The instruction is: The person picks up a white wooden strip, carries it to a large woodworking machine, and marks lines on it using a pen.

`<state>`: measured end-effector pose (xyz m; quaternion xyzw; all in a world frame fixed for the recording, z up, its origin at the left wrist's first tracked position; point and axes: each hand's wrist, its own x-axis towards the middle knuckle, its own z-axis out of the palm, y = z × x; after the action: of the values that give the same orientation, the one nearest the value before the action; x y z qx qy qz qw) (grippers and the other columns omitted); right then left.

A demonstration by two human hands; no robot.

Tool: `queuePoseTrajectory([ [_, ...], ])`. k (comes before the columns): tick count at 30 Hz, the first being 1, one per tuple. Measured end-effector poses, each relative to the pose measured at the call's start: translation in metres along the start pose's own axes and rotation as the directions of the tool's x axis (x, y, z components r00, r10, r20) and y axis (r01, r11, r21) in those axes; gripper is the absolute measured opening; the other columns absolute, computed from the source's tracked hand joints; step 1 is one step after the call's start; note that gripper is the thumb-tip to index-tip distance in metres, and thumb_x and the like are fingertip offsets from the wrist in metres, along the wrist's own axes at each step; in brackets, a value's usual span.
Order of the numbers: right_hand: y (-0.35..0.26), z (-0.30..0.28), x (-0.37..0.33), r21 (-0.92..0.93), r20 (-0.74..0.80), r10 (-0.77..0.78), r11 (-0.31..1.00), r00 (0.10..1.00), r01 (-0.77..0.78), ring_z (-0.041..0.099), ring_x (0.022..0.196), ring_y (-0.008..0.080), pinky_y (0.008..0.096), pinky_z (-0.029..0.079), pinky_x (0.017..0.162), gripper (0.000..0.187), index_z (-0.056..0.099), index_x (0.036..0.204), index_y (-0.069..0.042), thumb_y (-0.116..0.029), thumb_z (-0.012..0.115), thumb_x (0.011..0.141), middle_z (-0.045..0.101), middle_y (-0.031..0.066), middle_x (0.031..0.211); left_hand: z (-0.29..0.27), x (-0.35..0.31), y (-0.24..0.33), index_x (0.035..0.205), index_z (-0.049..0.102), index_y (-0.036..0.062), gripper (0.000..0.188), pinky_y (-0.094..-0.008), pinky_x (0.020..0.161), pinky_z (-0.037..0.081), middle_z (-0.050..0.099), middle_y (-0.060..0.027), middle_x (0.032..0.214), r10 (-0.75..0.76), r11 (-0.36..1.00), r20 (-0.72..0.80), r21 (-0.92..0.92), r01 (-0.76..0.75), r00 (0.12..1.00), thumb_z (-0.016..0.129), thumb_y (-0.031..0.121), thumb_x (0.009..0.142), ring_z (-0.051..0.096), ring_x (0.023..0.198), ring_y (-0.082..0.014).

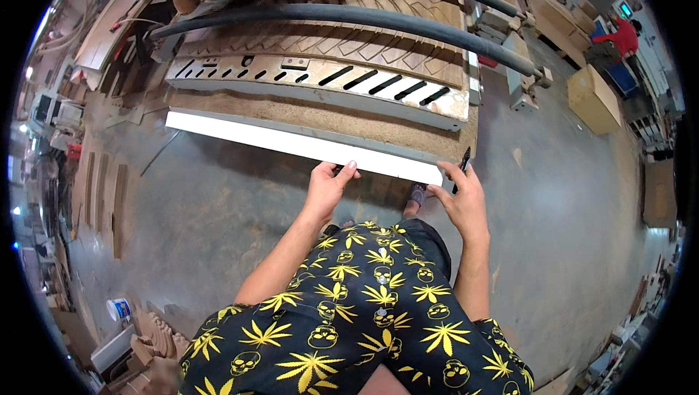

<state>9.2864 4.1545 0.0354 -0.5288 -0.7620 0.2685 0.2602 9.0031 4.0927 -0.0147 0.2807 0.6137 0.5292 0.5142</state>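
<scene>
A long, narrow white board [291,140] lies across in front of me, along the near edge of a brown wooden surface [306,115]. My left hand [329,190] is closed on its near edge, right of the middle, with the thumb on top and the other fingers hidden underneath. At the board's right end, the thumb and forefinger of my right hand [464,202] meet the corner. A slim black pen [467,156] is held in that same hand, sticking up between the fingers.
Beyond the board stands a slotted, light-coloured beam [313,88], with carved wooden panels behind it. Dark round bars [349,15] cross above them. Wooden strips [120,209] and a white bucket [118,309] are at left. A wooden box [593,100] and a person in red [622,37] are at right.
</scene>
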Motion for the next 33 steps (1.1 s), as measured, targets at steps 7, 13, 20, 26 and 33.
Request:
queuePoseTrajectory([
  [7,0.075,-0.022,0.066,0.051,-0.044,-0.020,0.998,0.999,0.022,0.066,0.105,0.0390,0.0434,0.054,0.089,0.045,0.068,0.124,-0.009,-0.015,0.083,0.082,0.068,0.0199,0.116,0.078,0.080,-0.004,0.099,0.071,0.0046,0.021,-0.0219,0.055,0.034,0.068,0.0016,0.082,0.028,0.999,-0.003,-0.021,-0.028,1.000,0.067,0.025,0.102,0.043,0.061,-0.0040],
  [13,0.141,-0.045,0.122,0.091,-0.058,-0.020,0.996,0.998,0.025,0.065,0.098,0.0356,0.0440,0.053,0.086,0.044,0.067,0.127,-0.008,-0.015,0.081,0.085,0.067,0.0173,0.108,0.142,0.149,-0.010,0.095,0.073,0.0050,0.026,-0.0251,0.052,0.035,0.063,0.0030,0.074,-0.090,0.995,-0.003,0.032,0.090,0.996,0.068,0.030,0.102,0.039,0.057,-0.0058],
  [20,0.183,-0.047,0.169,0.098,-0.049,-0.043,0.994,0.998,0.048,0.064,0.104,0.0396,0.0453,0.052,0.090,0.042,0.066,0.129,-0.010,-0.016,0.077,0.089,0.066,0.0215,0.117,0.175,0.197,-0.012,0.095,0.074,0.0033,0.028,-0.0241,0.053,0.035,0.061,0.0033,0.072,-0.152,0.987,-0.030,0.052,0.154,0.988,0.068,0.030,0.102,0.045,0.059,-0.0064],
  [26,0.202,-0.028,0.197,0.150,0.027,0.101,0.983,0.995,-0.104,0.065,0.104,0.0410,0.0451,0.052,0.090,0.043,0.065,0.132,-0.011,-0.015,0.075,0.090,0.065,0.0224,0.118,0.171,0.236,-0.020,0.098,0.075,0.0009,0.031,-0.0253,0.053,0.037,0.060,0.0017,0.069,-0.179,0.982,0.006,0.064,0.178,0.984,0.070,0.032,0.101,0.046,0.056,-0.0078],
  [33,0.215,0.005,0.217,0.178,-0.070,0.106,0.980,0.992,-0.092,0.065,0.106,0.0403,0.0453,0.051,0.092,0.043,0.066,0.132,-0.013,-0.018,0.075,0.090,0.066,0.0217,0.116,0.180,0.260,-0.013,0.093,0.070,0.0040,0.027,-0.0253,0.043,0.031,0.064,0.0009,0.071,-0.225,0.974,-0.113,0.010,0.228,0.968,0.070,0.030,0.101,0.039,0.049,-0.0059],
])
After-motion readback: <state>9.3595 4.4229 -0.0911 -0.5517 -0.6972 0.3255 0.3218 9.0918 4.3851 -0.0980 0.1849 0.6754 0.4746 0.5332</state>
